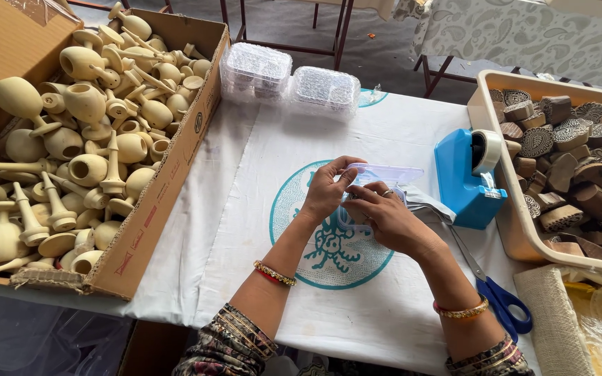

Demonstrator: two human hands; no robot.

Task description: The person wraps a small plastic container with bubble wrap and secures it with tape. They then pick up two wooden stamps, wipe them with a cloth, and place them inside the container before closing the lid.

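Sleeves: patterned cuffs at the bottom edge, cut off by the frame; bangles on both wrists.
Scissors [497, 296]: blue-handled, lying on the white cloth [259, 160] just right of the right forearm, blades pointing up toward the hands.
Burlap roll [555, 320]: bottom right, partly out of view.
Left hand [325, 191]: fingers curled, pinching the near left edge of a clear plastic box [384, 174].
Right hand [384, 216]: closed over the box's lower part, a ring on one finger; it covers most of the box, so what is inside cannot be made out.
Clear plastic box: held just above the teal round print on the cloth, mid-table, lid edge showing past the fingers.
Tape dispenser [469, 179]: blue, just right of the hands, near but apart.
Cardboard box [168, 174]: left, heaped with pale turned wooden pieces [85, 132].
Beige tray [517, 230]: right, full of carved wooden printing blocks [566, 153], cut off at the edge.
Stacked clear containers [290, 80]: far end of the cloth, contents hard to tell.
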